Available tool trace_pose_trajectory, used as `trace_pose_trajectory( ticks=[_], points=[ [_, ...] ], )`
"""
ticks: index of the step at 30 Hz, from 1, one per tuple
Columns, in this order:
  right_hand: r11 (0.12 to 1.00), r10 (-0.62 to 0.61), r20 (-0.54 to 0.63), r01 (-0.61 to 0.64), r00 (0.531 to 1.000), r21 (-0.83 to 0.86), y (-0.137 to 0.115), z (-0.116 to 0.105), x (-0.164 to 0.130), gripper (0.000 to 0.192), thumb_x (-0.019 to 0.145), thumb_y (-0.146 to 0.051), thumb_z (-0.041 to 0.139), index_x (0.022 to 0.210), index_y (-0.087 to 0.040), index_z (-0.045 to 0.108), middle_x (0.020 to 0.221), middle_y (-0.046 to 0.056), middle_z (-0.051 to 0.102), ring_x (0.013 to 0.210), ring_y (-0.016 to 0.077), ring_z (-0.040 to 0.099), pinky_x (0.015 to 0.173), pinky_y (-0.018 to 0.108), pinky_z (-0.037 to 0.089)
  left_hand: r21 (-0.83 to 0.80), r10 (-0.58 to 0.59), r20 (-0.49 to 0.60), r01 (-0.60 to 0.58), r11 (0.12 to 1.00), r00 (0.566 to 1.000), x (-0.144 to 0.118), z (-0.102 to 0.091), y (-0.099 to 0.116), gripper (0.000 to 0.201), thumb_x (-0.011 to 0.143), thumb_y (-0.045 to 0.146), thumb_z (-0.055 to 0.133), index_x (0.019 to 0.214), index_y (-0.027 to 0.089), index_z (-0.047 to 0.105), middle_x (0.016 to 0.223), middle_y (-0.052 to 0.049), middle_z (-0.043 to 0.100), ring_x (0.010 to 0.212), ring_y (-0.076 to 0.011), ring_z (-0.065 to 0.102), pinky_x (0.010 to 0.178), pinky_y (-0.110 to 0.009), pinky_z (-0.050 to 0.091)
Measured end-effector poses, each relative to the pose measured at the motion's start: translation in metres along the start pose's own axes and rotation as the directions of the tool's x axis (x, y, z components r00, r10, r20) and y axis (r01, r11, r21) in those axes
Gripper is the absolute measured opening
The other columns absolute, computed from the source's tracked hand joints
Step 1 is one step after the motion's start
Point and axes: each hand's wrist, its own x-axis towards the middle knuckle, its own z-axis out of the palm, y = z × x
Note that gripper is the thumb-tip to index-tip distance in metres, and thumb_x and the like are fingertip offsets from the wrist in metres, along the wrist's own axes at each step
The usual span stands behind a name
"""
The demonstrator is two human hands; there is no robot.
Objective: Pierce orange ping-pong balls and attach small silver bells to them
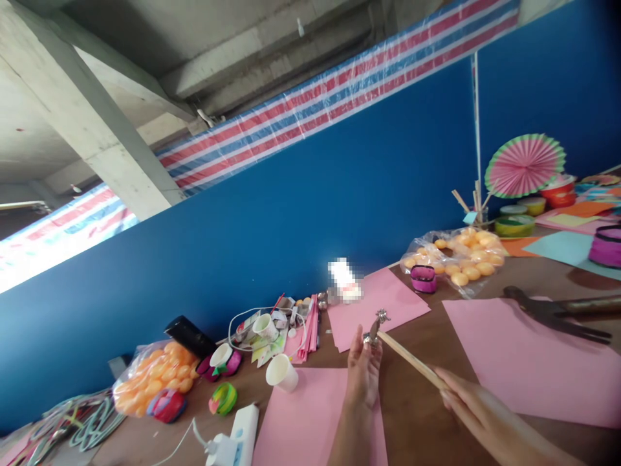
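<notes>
My right hand [473, 404] is closed round the pale wooden handle of a small hammer [412, 360]. The hammer's metal head is right above the fingertips of my left hand [363, 372], apparently touching what they hold. Pinched in those fingers is a small shiny silver metal piece [369, 339], partly hidden by the hammer head; its exact kind is unclear. Just beyond it shows a silver spiky metal piece [382, 315], and I cannot tell whether the two are joined. Pink paper sheets [310, 414] lie on the brown table beneath and around my hands.
A large claw hammer [557, 310] rests at the right. Bags of orange balls [160, 375] stand at left and back right. A white paper cup [282, 373], a power strip [244, 433] and coiled cables [97, 421] are on the left. A blue partition [291, 226] rises behind.
</notes>
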Motion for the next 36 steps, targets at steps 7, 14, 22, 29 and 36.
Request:
trace_pose_trajectory(
  ticks=[7,14,22,29,36],
  points=[
    [1.0,0.025,0.01,-0.025,1.0,0.0,-0.01,-0.008,0.001,0.041,0.084,-0.038,0.031,0.113,-0.017,0.05,0.105,0.008,0.063,0.091,0.0207,0.061,0.078,0.028,0.052,0.03,0.016,0.01,-0.016,0.999,1.0,0.002,-0.004,-0.002,0.039,0.068,0.019,0.065,0.106,0.019,0.059,0.102,-0.008,0.062,0.091,-0.015,0.059,0.089,-0.031,0.04],
    [0.999,0.034,0.016,-0.033,0.999,-0.013,-0.002,-0.005,-0.001,0.041,0.083,-0.035,0.031,0.114,-0.016,0.05,0.104,0.009,0.063,0.094,0.0221,0.06,0.08,0.031,0.051,0.056,0.016,-0.018,-0.015,0.998,1.0,0.001,-0.001,-0.002,0.044,0.063,0.018,0.068,0.106,0.02,0.06,0.104,-0.008,0.063,0.098,-0.0177,0.056,0.092,-0.033,0.037],
    [1.0,-0.004,0.022,0.005,1.0,-0.012,-0.004,-0.01,-0.002,0.035,0.077,-0.036,0.036,0.098,-0.023,0.061,0.098,0.006,0.066,0.1,0.0273,0.056,0.086,0.039,0.047,0.061,-0.007,-0.001,0.007,0.998,1.0,-0.001,0.002,-0.001,0.047,0.061,0.018,0.069,0.107,0.023,0.059,0.105,-0.007,0.062,0.094,-0.017,0.058,0.091,-0.034,0.038],
    [0.999,0.028,0.008,-0.027,1.0,-0.023,-0.008,-0.007,0.001,0.04,0.081,-0.038,0.032,0.106,-0.018,0.056,0.103,0.008,0.064,0.096,0.0232,0.059,0.081,0.033,0.051,0.059,0.0,-0.047,0.003,0.998,0.999,0.001,0.001,-0.002,0.047,0.058,0.019,0.072,0.104,0.022,0.061,0.098,-0.007,0.064,0.085,-0.0149,0.059,0.083,-0.031,0.042],
    [0.999,0.025,0.005,-0.025,1.0,-0.031,-0.004,-0.006,0.0,0.039,0.081,-0.034,0.03,0.106,-0.018,0.056,0.103,0.008,0.064,0.098,0.0236,0.058,0.084,0.035,0.049,0.074,-0.001,-0.027,0.003,0.997,1.0,0.001,-0.001,-0.002,0.047,0.061,0.02,0.07,0.106,0.021,0.06,0.099,-0.007,0.063,0.087,-0.0149,0.058,0.084,-0.03,0.042]
  ],
)
